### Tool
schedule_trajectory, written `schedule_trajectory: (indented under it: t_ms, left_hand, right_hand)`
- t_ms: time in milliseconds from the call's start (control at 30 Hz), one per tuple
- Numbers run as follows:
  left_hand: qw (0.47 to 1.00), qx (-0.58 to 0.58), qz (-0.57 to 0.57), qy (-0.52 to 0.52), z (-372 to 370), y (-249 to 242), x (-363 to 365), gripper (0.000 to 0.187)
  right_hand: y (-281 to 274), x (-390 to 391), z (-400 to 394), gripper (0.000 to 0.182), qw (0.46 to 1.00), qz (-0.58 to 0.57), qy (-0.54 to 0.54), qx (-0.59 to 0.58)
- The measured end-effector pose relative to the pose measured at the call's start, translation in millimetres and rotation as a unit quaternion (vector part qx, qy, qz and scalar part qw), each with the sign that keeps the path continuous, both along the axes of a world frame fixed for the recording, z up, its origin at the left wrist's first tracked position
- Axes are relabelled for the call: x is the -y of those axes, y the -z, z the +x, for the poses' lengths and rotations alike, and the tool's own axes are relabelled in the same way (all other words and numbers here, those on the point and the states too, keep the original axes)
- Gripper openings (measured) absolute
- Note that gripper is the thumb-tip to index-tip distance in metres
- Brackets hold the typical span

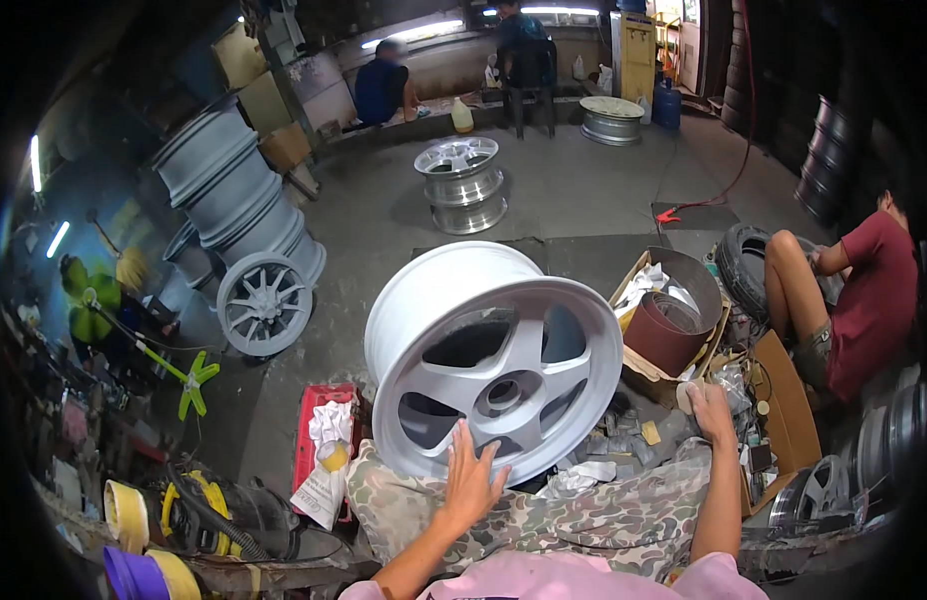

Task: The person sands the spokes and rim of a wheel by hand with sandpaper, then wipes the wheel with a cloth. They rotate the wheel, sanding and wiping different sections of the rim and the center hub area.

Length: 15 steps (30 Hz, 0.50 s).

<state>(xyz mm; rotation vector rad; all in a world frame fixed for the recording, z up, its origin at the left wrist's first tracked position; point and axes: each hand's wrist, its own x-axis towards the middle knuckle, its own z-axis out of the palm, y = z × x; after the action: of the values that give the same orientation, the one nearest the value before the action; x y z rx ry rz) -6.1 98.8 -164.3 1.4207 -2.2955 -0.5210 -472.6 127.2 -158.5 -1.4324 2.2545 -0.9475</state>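
Note:
A light grey five-spoke wheel rim stands tilted in front of my lap, its spoked face toward me. My left hand rests with spread fingers on the rim's lower spoke area. To the right of the rim, my right hand is closed on a small round tan pad, held clear of the wheel. Camouflage cloth covers my legs beneath the rim.
A box with brown abrasive rolls stands right of the rim, a red tray left. Grey rims are stacked at left, polished rims ahead. A person in a red shirt sits right; two people are at the back.

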Motion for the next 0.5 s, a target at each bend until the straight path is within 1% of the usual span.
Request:
schedule_trajectory:
  t_ms: [67, 133, 167, 233, 267, 333, 367, 433, 467, 500]
  left_hand:
    - [1.000, -0.001, -0.005, -0.001, -4.5, -7.0, 4.4, 0.049]
    - [0.999, -0.039, -0.012, -0.011, -6.4, -8.8, 8.7, 0.045]
    - [0.999, -0.040, -0.013, -0.012, -7.0, -12.2, 9.8, 0.045]
    - [0.995, -0.093, -0.015, -0.021, -6.7, -22.4, 6.3, 0.040]
    - [0.995, -0.093, -0.015, -0.021, -6.1, -25.3, 3.7, 0.040]
    - [0.996, -0.085, -0.022, 0.022, -4.3, -26.2, -3.3, 0.037]
    - [0.996, -0.086, -0.021, 0.020, -3.7, -18.5, -6.4, 0.037]
    - [0.995, -0.046, 0.043, 0.077, -3.6, 8.3, -10.6, 0.035]
    - [0.995, -0.050, 0.043, 0.071, -4.0, 18.7, -10.6, 0.035]
    - [0.994, 0.037, 0.049, 0.088, -4.2, 29.2, -9.7, 0.038]
  right_hand:
    - [-4.4, -1.9, 2.0, 0.037, 1.000, 0.012, 0.001, 0.001]
    - [-8.2, -1.6, 4.2, 0.036, 1.000, 0.024, 0.008, 0.004]
    - [-7.1, -0.7, 3.1, 0.036, 1.000, 0.023, 0.007, 0.003]
    - [-3.2, -1.1, 1.5, 0.037, 1.000, 0.026, 0.011, -0.015]
    - [-3.5, -1.0, 1.4, 0.037, 1.000, 0.025, 0.010, -0.016]
    - [-7.2, -2.2, 3.7, 0.036, 0.999, 0.042, 0.019, -0.001]
    - [-6.2, -2.4, 3.3, 0.036, 0.999, 0.042, 0.018, -0.002]
    - [-2.7, -0.1, 0.3, 0.035, 0.998, 0.055, 0.015, 0.013]
    - [0.9, 1.2, -1.9, 0.035, 0.998, 0.055, 0.009, 0.010]
    - [5.9, 2.3, -3.5, 0.037, 0.999, 0.043, 0.007, 0.008]
